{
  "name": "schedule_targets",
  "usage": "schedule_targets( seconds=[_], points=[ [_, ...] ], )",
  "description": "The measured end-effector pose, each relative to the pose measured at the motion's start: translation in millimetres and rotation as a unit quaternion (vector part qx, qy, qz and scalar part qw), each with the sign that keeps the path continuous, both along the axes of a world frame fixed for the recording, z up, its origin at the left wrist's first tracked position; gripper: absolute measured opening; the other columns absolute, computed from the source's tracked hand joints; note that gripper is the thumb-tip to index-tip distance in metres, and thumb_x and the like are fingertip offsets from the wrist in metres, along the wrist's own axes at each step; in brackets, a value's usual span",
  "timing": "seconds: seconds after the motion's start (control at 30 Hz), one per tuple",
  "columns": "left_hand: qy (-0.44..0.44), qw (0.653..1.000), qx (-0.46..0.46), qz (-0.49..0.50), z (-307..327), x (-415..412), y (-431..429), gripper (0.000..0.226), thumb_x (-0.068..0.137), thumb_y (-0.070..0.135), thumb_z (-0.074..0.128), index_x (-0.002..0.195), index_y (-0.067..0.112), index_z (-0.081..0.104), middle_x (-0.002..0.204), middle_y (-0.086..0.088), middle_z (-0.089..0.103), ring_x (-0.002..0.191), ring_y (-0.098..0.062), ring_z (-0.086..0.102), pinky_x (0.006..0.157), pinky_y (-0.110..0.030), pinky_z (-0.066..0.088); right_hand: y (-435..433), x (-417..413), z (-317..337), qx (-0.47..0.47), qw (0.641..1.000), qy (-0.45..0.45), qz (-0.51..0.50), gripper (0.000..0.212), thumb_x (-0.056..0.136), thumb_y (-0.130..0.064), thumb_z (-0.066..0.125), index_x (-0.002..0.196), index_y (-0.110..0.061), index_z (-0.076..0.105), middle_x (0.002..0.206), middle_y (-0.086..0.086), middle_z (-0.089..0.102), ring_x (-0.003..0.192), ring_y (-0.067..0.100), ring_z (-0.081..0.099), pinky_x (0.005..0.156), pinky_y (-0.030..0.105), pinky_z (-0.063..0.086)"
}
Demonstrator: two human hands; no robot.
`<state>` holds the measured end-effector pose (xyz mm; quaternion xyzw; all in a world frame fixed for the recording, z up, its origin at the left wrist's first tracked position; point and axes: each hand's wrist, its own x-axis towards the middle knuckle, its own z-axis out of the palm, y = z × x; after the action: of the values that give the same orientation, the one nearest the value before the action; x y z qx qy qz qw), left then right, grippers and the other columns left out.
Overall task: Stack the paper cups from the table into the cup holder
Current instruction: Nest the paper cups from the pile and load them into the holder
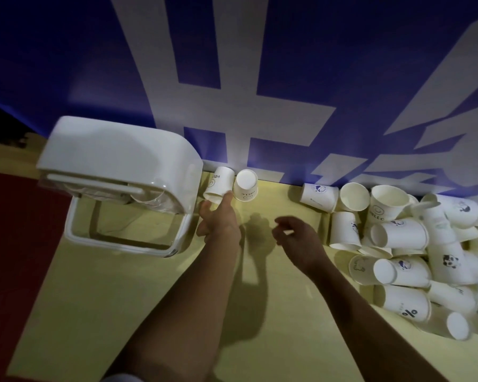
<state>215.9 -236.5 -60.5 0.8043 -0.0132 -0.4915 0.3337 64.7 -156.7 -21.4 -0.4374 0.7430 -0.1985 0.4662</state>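
The white cup holder [116,166] stands at the left of the yellow table [122,299], against the wall. Just right of it a white paper cup marked HELLO [218,183] lies tilted, and my left hand [218,219] reaches up to its rim, with fingertips touching the cup's lower edge. A second HELLO cup [245,185] stands upside down beside it. My right hand [295,238] hovers over the table's middle with fingers loosely curled, holding nothing. A heap of several paper cups [414,244] lies at the right.
A blue wall with large white lettering [260,78] runs along the table's far edge. Red floor [11,244] shows left of the table. Bare tabletop lies between the holder and the cup heap.
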Motion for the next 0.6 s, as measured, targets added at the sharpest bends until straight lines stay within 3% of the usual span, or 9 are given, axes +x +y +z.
schedule_targets(
  seconds=[0.13, 0.2, 0.3, 0.5, 0.6],
  points=[
    [0.0, 0.999, 0.019, -0.039, -4, 0, 3, 0.098, 0.072, 0.063, 0.083, 0.154, 0.044, 0.034, 0.151, -0.015, 0.024, 0.129, -0.037, 0.042, 0.111, -0.054, 0.04, -46, 15, -9, -0.012, 1.0, 0.024, 0.017, 0.06, 0.092, -0.032, 0.075, 0.146, -0.019, 0.052, 0.129, 0.003, 0.064, 0.101, 0.019, 0.063, 0.07, 0.026, 0.047],
    [-0.002, 0.999, 0.021, -0.048, -3, 1, 2, 0.1, 0.073, 0.063, 0.082, 0.156, 0.045, 0.03, 0.15, -0.016, 0.025, 0.131, -0.039, 0.041, 0.111, -0.052, 0.038, -63, 22, -16, -0.003, 0.999, 0.034, 0.035, 0.071, 0.09, -0.03, 0.078, 0.152, -0.018, 0.045, 0.136, 0.008, 0.06, 0.109, 0.022, 0.059, 0.081, 0.03, 0.049],
    [0.004, 0.999, 0.01, -0.038, 0, 3, -4, 0.092, 0.074, 0.057, 0.084, 0.153, 0.045, 0.038, 0.149, -0.018, 0.025, 0.134, -0.039, 0.038, 0.11, -0.047, 0.038, -80, 26, -32, 0.008, 0.997, 0.053, 0.06, 0.084, 0.084, -0.029, 0.084, 0.155, -0.02, 0.039, 0.145, 0.012, 0.056, 0.124, 0.029, 0.057, 0.1, 0.043, 0.053],
    [0.015, 0.999, 0.015, -0.042, 0, 4, -9, 0.086, 0.071, 0.052, 0.087, 0.145, 0.042, 0.045, 0.149, -0.014, 0.026, 0.13, -0.033, 0.038, 0.105, -0.044, 0.04, -97, 28, -56, 0.006, 0.995, 0.07, 0.076, 0.1, 0.074, -0.029, 0.091, 0.156, -0.024, 0.033, 0.145, 0.012, 0.051, 0.131, 0.034, 0.05, 0.108, 0.054, 0.048],
    [0.016, 0.999, 0.003, -0.035, -3, 6, -7, 0.09, 0.069, 0.051, 0.089, 0.145, 0.033, 0.044, 0.147, -0.012, 0.033, 0.117, -0.025, 0.039, 0.096, -0.04, 0.042, -106, 34, -66, -0.038, 0.992, 0.075, 0.091, 0.094, 0.073, -0.033, 0.091, 0.151, -0.026, 0.039, 0.143, 0.004, 0.054, 0.135, 0.031, 0.046, 0.11, 0.054, 0.042]
  ],
)
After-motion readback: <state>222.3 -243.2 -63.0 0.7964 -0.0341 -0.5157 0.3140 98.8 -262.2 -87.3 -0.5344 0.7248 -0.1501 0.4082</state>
